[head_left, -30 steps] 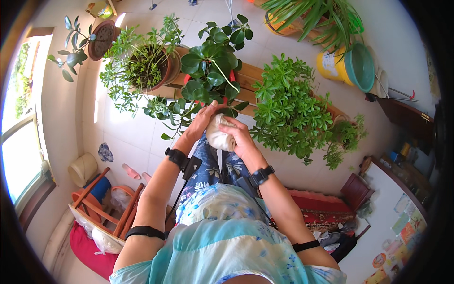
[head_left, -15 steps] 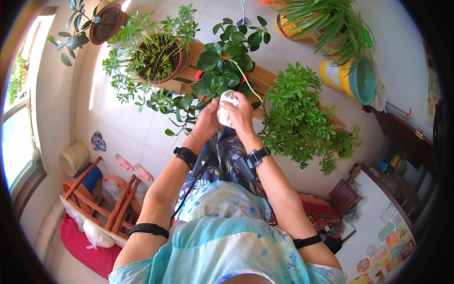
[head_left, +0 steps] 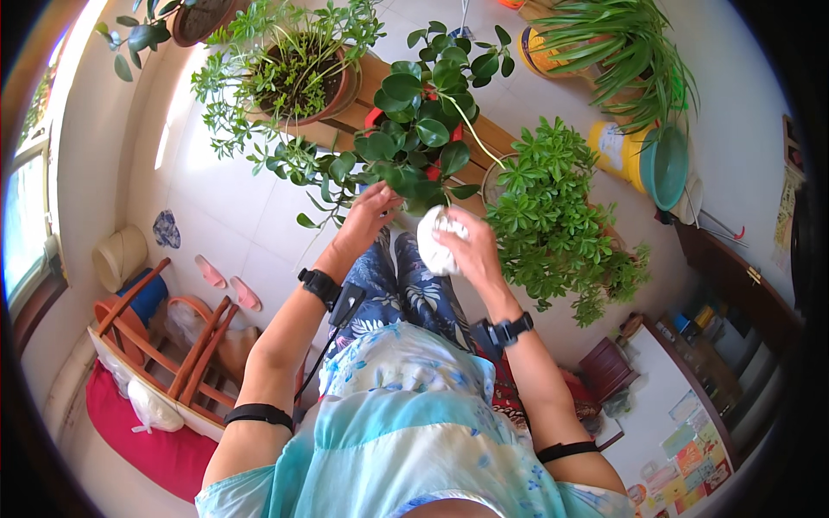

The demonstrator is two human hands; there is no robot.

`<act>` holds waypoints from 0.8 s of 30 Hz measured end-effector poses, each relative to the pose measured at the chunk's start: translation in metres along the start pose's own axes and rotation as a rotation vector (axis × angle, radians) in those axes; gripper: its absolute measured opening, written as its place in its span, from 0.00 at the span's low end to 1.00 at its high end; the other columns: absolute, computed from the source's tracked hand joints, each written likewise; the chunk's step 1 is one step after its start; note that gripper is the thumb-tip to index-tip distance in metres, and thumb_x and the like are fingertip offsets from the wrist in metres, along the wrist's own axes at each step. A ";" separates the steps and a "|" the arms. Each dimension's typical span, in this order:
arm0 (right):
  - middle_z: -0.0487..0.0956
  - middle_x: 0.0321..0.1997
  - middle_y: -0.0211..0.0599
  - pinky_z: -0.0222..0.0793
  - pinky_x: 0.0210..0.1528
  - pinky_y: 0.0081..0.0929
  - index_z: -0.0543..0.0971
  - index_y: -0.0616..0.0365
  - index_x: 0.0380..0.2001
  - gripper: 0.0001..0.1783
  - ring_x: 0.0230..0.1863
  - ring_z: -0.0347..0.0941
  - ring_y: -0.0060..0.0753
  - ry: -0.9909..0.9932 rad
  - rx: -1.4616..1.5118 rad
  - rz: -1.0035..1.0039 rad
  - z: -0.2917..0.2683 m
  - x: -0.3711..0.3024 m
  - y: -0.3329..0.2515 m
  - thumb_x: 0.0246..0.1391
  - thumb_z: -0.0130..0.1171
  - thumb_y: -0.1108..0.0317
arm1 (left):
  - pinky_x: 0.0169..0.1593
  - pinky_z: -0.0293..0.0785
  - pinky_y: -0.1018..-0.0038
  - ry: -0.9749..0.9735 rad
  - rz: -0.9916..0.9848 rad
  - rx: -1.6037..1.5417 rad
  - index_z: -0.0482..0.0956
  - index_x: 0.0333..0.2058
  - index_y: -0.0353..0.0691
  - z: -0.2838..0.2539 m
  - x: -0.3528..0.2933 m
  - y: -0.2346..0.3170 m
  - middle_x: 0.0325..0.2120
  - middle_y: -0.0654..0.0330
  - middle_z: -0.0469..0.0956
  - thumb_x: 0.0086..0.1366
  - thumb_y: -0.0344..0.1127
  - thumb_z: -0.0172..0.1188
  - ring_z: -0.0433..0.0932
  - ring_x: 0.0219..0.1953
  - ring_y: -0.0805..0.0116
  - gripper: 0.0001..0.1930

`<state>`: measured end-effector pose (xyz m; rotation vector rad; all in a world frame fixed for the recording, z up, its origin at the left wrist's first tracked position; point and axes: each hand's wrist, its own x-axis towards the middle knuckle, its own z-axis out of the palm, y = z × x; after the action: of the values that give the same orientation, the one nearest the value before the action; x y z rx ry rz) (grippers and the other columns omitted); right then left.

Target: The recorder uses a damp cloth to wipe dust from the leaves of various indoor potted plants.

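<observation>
A crumpled white cloth (head_left: 436,244) is bunched in my right hand (head_left: 473,252), a little right of centre and over my legs. My left hand (head_left: 371,213) is up at the near side of a potted plant with broad, round, dark green leaves (head_left: 401,86). Its fingers are pinched together at a low-hanging leaf (head_left: 404,181), partly hiding the leaf's edge. Red parts of the pot (head_left: 374,117) show between the leaves. The cloth is just below the foliage, apart from my left hand.
A wooden slatted bench (head_left: 484,138) carries the plants. A bushy plant (head_left: 544,207) is close by my right hand, and a feathery potted one (head_left: 298,78) stands left. Farther right are a yellow bucket (head_left: 617,151) and a green basin (head_left: 665,168). Pink slippers (head_left: 210,271) lie on the floor.
My hands have moved apart. The right one has drawn the cloth back toward me and to the right; the left stays by the leaves. The view has shifted slightly.
</observation>
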<state>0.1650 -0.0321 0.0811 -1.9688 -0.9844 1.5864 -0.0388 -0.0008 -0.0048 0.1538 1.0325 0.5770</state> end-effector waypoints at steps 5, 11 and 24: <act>0.81 0.37 0.40 0.73 0.38 0.21 0.77 0.70 0.47 0.23 0.35 0.78 0.26 -0.073 0.111 0.280 -0.004 -0.019 0.085 0.45 0.65 0.74 | 0.60 0.59 0.64 0.120 -0.001 0.075 0.63 0.61 0.40 -0.007 -0.008 -0.051 0.58 0.59 0.68 0.67 0.44 0.53 0.66 0.58 0.65 0.27; 0.81 0.36 0.40 0.72 0.38 0.25 0.77 0.65 0.46 0.22 0.35 0.77 0.30 -0.032 0.088 0.100 0.012 0.016 0.082 0.48 0.62 0.65 | 0.52 0.64 0.73 0.154 0.274 0.329 0.69 0.59 0.40 0.010 0.007 -0.071 0.47 0.62 0.73 0.67 0.49 0.52 0.71 0.46 0.70 0.27; 0.80 0.36 0.54 0.72 0.42 0.43 0.78 0.62 0.37 0.16 0.39 0.77 0.57 0.305 -0.334 -0.089 0.037 0.063 0.099 0.46 0.61 0.62 | 0.47 0.71 0.68 0.074 0.010 0.375 0.72 0.53 0.37 0.005 0.020 -0.054 0.45 0.60 0.74 0.66 0.60 0.49 0.72 0.44 0.69 0.31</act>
<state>0.1610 -0.0542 -0.0402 -2.2647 -1.2484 1.0833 -0.0070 -0.0348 -0.0383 0.4708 1.2057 0.3952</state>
